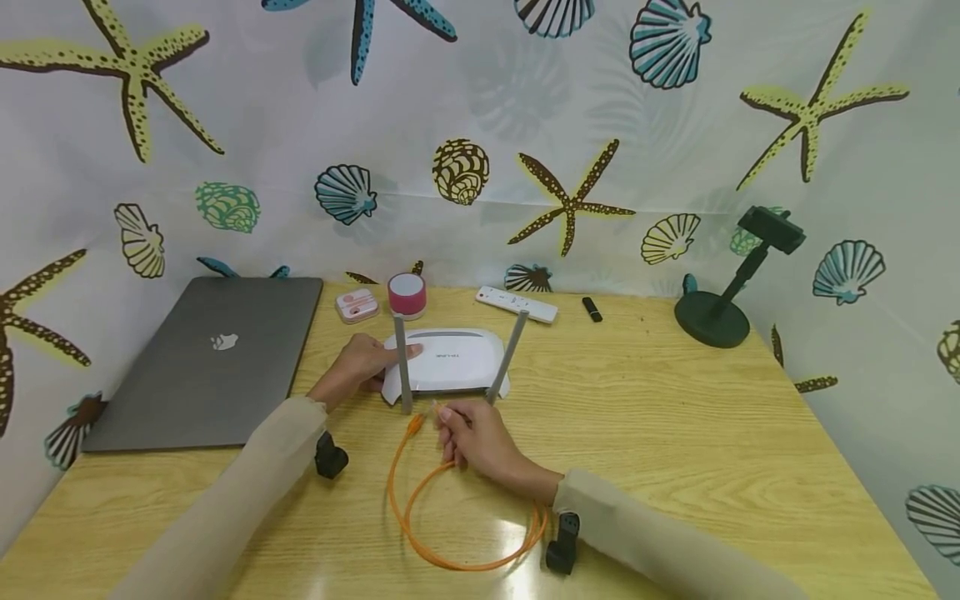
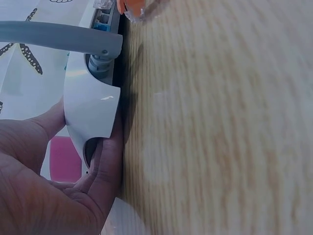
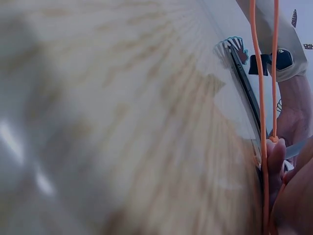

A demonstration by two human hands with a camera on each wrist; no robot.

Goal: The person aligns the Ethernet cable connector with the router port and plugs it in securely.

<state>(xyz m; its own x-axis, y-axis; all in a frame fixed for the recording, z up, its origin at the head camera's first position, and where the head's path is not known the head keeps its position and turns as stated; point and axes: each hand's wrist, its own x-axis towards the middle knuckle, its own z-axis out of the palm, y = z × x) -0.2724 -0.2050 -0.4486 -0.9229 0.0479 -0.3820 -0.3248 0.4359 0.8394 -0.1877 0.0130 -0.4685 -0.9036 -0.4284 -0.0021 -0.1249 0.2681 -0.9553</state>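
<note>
The white router (image 1: 453, 360) rests on the wooden table (image 1: 675, 433), its two grey antennas (image 1: 403, 367) standing at its near corners. At its nine o'clock end the person's left hand (image 1: 367, 358) grips it, thumb on top and the other fingers curled beneath, as the left wrist view shows from close by. Between five and six o'clock, just off the near edge, the right hand (image 1: 480, 437) pinches one end of the orange cable (image 1: 465, 568) between thumb and fingertips (from where I stand, I can't tell whether that plug touches a port). The cable's other plug (image 1: 415, 425) lies on the wood toward seven o'clock, near the pinched end, and the cord loops out to six, passing beneath the right wrist.

Farther out, a dark grey laptop (image 1: 195, 383) sits with its lid down at nine o'clock. A pink and white case (image 1: 357, 305) lies at ten and a red cylinder with a white top (image 1: 407, 296) at eleven. Near two is a white remote (image 1: 517, 304), then a small black stick (image 1: 592, 309) just past two, and a black stand (image 1: 712, 319) close to three. Behind everything hangs a sheet (image 1: 480, 100) printed with shells and starfish.
</note>
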